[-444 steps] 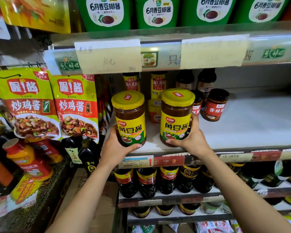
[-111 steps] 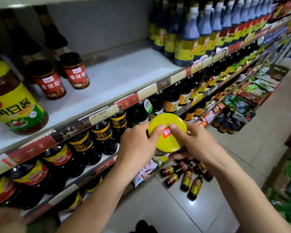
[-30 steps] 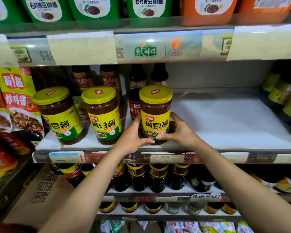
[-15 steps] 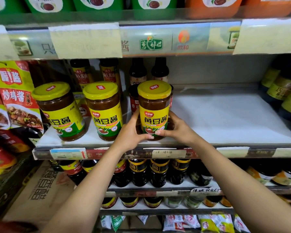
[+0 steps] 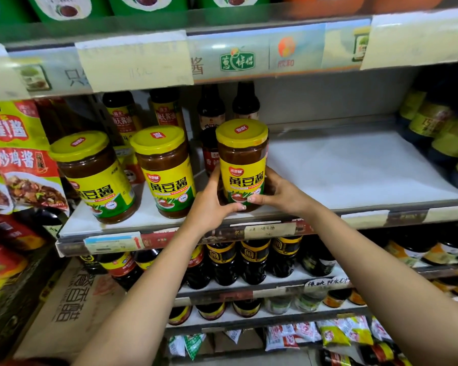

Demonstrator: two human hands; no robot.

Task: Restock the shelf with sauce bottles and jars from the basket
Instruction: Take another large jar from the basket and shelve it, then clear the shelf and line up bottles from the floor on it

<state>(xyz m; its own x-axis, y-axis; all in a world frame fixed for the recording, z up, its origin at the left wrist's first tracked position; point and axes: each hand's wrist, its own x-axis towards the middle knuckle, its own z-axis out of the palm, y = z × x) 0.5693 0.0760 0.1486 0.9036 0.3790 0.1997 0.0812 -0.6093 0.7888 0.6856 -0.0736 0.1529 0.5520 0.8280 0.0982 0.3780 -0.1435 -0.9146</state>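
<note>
Left hand (image 5: 209, 207) and right hand (image 5: 280, 191) grip jar (image 5: 245, 165) upright on shelf (image 5: 354, 165), right of two matching jars (image 5: 132, 178).

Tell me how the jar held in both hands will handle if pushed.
The jar looks full of dark paste, so probably heavy for its size. Tall and narrow, it may tip if pushed near the lid. Likely glass, so breakable.

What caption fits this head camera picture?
Left hand and right hand hold a third yellow-lidded jar beside two others on the shelf.
</note>
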